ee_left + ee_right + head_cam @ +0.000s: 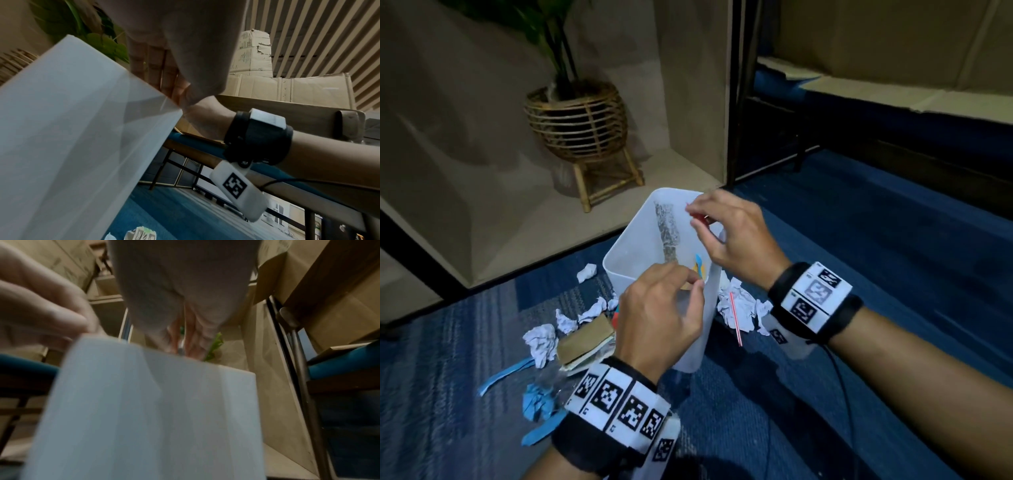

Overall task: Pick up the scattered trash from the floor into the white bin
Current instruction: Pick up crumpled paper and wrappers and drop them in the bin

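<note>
your right hand [729,233] pinches a red scrap [700,219] over the white bin [698,329]; left hand [664,308] curled, contents unclear; crumpled paper [541,342] remains on the floor.

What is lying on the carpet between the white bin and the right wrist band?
In the head view, crumpled white paper with a red-and-white straw across it lies between the white bin and the right wrist band.

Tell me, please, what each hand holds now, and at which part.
The right hand pinches a small red piece at its edge, over the white bin. Whether the left hand holds anything cannot be told.
</note>
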Motion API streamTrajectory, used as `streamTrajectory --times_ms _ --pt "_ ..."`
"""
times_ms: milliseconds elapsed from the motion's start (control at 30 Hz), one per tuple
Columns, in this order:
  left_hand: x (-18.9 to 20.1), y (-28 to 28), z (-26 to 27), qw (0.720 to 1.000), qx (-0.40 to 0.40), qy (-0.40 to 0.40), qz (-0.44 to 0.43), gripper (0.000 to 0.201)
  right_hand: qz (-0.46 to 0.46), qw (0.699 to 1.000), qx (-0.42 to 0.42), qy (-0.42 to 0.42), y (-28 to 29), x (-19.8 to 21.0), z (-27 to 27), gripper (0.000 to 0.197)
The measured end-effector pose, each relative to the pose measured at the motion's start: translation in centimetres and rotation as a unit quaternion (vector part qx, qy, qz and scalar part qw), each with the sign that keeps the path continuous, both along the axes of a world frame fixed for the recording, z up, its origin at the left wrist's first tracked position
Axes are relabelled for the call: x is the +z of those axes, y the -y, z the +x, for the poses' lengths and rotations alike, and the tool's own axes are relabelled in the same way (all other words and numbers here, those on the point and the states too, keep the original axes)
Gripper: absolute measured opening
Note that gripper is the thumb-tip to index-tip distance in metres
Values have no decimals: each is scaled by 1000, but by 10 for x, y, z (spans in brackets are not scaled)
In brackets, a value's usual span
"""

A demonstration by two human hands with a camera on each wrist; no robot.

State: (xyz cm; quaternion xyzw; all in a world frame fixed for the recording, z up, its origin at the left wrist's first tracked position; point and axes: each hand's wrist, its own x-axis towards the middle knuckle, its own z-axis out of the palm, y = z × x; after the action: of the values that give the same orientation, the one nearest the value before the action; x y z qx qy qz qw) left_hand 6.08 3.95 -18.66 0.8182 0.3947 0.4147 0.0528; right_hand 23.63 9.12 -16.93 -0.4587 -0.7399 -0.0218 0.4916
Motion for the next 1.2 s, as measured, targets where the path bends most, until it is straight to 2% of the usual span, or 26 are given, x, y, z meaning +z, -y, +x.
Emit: streamTrajectory --times_ms 100,167,267,367,467,567,633,733,800,967,1100,1200 --pt "-4 0 -6 1000 -3 -18 3 9 -74 993 17 90 -16 -8 -3 13" --pt "-9 0 -8 1000 -3 -27 11 7 -88 990 15 109 -16 -14 1 12" --pt "-20 0 -10 999 -5 -29 36 8 -48 997 -62 24 -9 -23 23 11" --pt "-28 0 -11 998 -9 -19 63 9 -106 980 -163 -30 -4 -54 59 10" --pt "-33 -1 -8 997 -10 -18 78 11 -278 930 -238 -19 1 -111 92 18" --pt "-37 -2 -5 996 -14 -11 84 13 -446 860 -249 12 9 -170 101 44" --pt "-38 -2 -4 996 -12 -13 83 15 -511 827 -231 32 15 -200 97 60" --pt "-40 -3 -4 997 -8 -20 76 17 -559 799 -214 50 22 -234 92 67" --pt "-41 -3 -3 997 -8 -20 73 20 -558 801 -213 47 25 -247 90 63" --pt "-41 -1 2 996 -6 -10 83 23 -489 845 -215 8 26 -249 88 46" --pt "-46 -3 2 997 -7 -1 80 26 -397 888 -221 -75 26 -206 85 44" --pt "-48 -3 2 997 -7 9 76 29 -256 940 -207 -94 22 -147 75 42"
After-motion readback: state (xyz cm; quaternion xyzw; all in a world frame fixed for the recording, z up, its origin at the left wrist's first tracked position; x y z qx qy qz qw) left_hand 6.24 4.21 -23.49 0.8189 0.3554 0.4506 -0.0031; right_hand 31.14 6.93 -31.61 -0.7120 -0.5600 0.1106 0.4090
